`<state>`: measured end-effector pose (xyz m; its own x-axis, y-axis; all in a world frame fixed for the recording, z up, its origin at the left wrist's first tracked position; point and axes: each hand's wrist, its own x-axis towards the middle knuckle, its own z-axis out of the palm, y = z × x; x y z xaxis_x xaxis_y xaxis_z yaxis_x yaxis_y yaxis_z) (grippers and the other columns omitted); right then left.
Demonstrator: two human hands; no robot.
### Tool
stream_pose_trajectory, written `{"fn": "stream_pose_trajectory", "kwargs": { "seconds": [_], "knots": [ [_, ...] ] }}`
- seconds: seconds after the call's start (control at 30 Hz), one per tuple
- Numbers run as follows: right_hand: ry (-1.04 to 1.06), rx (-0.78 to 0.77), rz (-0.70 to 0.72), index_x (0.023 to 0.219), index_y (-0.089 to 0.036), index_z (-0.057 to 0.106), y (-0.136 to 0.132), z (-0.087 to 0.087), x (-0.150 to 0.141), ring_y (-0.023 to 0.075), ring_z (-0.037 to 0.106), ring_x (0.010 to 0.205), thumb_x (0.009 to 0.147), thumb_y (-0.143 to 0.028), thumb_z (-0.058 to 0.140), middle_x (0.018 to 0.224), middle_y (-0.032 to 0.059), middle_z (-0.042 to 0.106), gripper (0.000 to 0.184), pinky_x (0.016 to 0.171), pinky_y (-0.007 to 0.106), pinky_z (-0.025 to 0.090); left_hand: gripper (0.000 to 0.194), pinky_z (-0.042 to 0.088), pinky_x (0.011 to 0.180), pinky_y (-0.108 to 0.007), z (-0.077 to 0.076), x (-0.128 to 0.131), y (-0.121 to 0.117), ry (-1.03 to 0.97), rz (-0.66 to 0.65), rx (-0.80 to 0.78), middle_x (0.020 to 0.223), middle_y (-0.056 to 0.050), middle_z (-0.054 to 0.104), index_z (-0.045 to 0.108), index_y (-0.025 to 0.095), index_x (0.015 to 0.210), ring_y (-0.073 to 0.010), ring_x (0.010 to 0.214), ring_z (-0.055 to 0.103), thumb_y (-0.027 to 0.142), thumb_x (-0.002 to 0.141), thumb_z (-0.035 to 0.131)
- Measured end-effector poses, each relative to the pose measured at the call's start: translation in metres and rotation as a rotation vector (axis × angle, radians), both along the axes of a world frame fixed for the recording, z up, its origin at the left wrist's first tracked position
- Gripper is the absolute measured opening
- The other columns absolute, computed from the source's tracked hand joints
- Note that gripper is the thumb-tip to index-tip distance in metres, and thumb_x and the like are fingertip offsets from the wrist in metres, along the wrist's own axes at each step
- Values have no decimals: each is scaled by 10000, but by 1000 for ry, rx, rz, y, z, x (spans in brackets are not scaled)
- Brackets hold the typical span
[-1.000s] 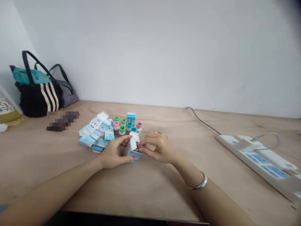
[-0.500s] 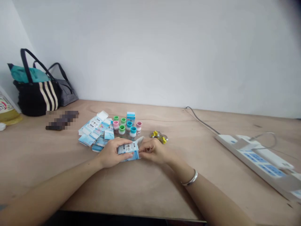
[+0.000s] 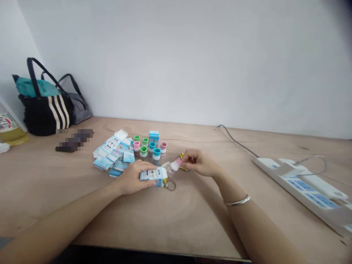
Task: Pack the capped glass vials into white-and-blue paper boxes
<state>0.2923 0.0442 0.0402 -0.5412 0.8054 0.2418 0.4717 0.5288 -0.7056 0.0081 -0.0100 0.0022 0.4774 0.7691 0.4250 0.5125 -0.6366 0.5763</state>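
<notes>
My left hand (image 3: 134,176) is closed around a small blue and white cardboard box (image 3: 152,175) lying on its side, its open end facing right. A metal key ring (image 3: 171,185) with a bit of yellow sticks out of that end. My right hand (image 3: 196,161) pinches the pink cap of a small clear bottle (image 3: 174,166), tilted just outside the box opening. Behind the hands stand several little bottles with green, pink and blue caps (image 3: 156,153), and an upright blue box (image 3: 154,137). Yellow key-ring pieces (image 3: 182,156) are partly hidden behind my right hand.
A pile of flattened blue and white boxes (image 3: 112,148) lies left of the bottles. A white power strip (image 3: 299,183) with a grey cable runs along the right. At the back left are a black striped bag (image 3: 45,113), a grey bag (image 3: 79,106) and a bottle of yellow liquid (image 3: 12,132).
My right hand has moved right and up from the box end, drawing out the pink-capped bottle. The key ring now shows at the opening. My left hand still holds the box.
</notes>
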Motion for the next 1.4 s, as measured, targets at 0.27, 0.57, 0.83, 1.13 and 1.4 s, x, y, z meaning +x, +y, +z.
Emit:
{"fn": "stream_pose_trajectory", "kwargs": {
  "seconds": [0.27, 0.57, 0.83, 1.13, 1.4],
  "knots": [
    [-16, 410, -225, 783, -178, 655, 3, 2, -16, 117, 514, 580, 815, -397, 583, 714, 43, 636, 233, 550, 244, 416, 415, 461, 915, -406, -5, 1, -1, 126, -90, 307, 1167, -85, 619, 574, 216, 1179, -224, 1054, 573, 342, 790, 644],
    [-98, 326, -328, 876, -165, 591, -11, 2, -28, 103, 525, 529, 748, -265, 598, 677, 7, 621, 162, 497, 216, 390, 323, 440, 896, -385, -9, -5, 5, 288, -58, 624, 1177, -44, 618, 583, 262, 1145, -209, 1044, 543, 207, 827, 595],
    [-497, -13, 46, 638, -192, 626, -37, 11, -37, 107, 522, 494, 571, -322, 748, 578, -25, 617, 190, 434, 208, 321, 328, 464, 902, -385, -9, -3, 0, 204, -95, 522, 1106, -71, 633, 550, 224, 1169, -205, 1014, 566, 284, 846, 563],
    [-640, 92, -188, 605, -201, 635, -36, 16, -29, 148, 549, 532, 626, -353, 695, 615, 20, 644, 164, 459, 240, 309, 351, 434, 989, -437, -11, -3, -2, 156, -84, 478, 1276, -119, 520, 558, 201, 1168, -254, 1176, 475, 220, 818, 569],
    [-684, 192, -641, 858, -185, 672, -5, 13, -17, 231, 623, 709, 695, -432, 620, 783, 90, 684, 301, 526, 271, 347, 461, 444, 977, -452, -10, -5, -4, 252, -65, 368, 1297, -95, 508, 527, 252, 1236, -259, 1157, 504, 166, 784, 554]
  ]
}}
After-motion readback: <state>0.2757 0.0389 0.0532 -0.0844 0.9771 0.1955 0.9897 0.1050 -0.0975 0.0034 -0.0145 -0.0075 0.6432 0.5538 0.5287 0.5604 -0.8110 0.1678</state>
